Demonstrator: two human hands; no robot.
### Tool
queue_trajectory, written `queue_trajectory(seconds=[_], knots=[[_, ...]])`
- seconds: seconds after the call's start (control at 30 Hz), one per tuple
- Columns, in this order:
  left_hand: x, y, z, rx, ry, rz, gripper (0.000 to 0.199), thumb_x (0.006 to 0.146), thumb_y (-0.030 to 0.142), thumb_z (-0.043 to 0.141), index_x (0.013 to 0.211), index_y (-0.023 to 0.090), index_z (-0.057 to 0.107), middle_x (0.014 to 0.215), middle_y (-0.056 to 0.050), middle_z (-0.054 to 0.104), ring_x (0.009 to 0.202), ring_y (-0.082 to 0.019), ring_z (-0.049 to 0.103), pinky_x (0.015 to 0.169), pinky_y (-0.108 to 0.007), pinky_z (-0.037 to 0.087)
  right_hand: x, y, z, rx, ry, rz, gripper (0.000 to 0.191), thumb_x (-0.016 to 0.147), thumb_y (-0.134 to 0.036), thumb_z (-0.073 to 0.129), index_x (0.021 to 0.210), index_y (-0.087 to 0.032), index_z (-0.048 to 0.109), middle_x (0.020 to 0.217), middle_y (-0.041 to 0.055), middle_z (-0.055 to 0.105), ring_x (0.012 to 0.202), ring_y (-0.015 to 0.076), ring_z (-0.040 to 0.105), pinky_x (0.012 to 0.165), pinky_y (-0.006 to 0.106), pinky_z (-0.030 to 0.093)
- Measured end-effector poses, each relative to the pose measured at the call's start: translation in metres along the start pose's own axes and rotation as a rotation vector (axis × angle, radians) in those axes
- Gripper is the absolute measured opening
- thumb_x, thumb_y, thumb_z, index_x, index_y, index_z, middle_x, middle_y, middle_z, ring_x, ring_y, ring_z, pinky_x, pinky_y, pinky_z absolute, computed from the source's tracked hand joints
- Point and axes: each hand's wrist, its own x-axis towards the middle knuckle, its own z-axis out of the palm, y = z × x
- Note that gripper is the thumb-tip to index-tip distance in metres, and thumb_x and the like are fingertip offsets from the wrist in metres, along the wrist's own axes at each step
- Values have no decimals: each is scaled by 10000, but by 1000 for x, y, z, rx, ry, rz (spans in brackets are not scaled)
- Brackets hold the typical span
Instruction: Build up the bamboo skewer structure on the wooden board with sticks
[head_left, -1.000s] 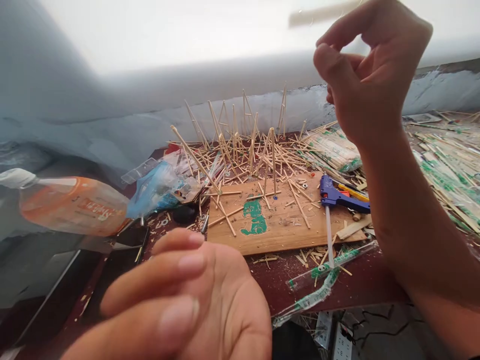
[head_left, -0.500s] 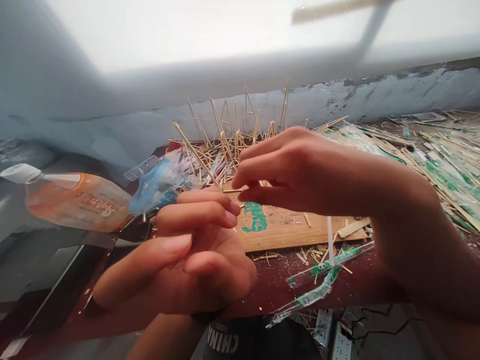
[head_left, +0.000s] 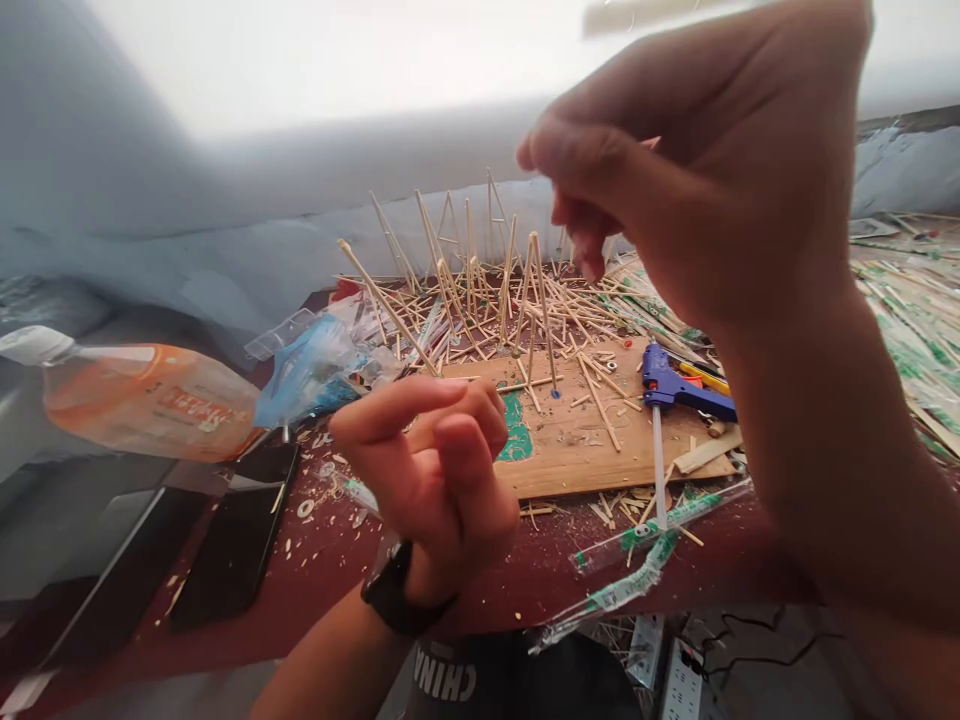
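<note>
My left hand is raised over the front edge of the wooden board, palm up with curled fingers; what it pinches, if anything, is too small to tell. A dark band circles that wrist. Higher up on the right, my right hand hangs in the air with its fingertips drawn together, and anything between them cannot be made out. Thin sticks stand and lean on the board beyond my left hand. A blue glue gun rests at the board's right side, its white glue stick pointing toward me.
An orange drink bottle lies at the left beside a blue plastic bag. A black phone is on the dark red table. Clear green-printed wrappers lie at the front edge. Loose sticks cover the back.
My right hand has risen up and away from my left hand, uncovering the glue gun and sticks. The fingers of my left hand have curled inward, and the phone shows more fully.
</note>
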Motion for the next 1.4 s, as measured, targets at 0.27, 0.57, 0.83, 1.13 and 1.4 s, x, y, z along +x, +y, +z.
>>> queue_trajectory(seconds=[0.27,0.57,0.83,1.13,1.4], knots=[[8,-7,1,245,-193,97,128,1036,154,590,1125,244,574,613,107,369,415,-67,373,398,-226,285,-1,-11,-8,84,127,-67,285,989,-394,613,729,-279,612,717,-25,615,609,142,605,514,291,520],[26,-17,4,179,21,107,378,880,77,742,1130,308,576,1022,-20,635,909,-158,711,580,-243,561,3,-27,-4,20,136,-131,477,940,-596,648,682,-251,443,624,-9,513,568,133,540,466,302,400],[85,-9,13,176,-201,202,566,832,233,888,1256,312,521,1460,-73,538,1109,-190,734,442,-162,510,4,-23,-18,21,-99,-18,291,986,-470,625,790,-256,624,767,-18,639,740,159,700,565,279,521],[109,-10,23,237,-284,208,618,843,360,917,1302,330,504,1254,-28,676,810,-108,708,527,-207,618,15,-25,-18,-56,-261,144,469,990,-690,466,957,-282,694,773,14,622,923,240,776,617,273,614],[110,-17,25,280,-285,258,609,880,425,872,1359,351,504,1249,-55,692,872,-165,735,593,-283,639,6,-39,-2,-145,48,-257,608,1006,-729,213,704,-279,488,650,-7,458,619,120,551,618,287,499]])
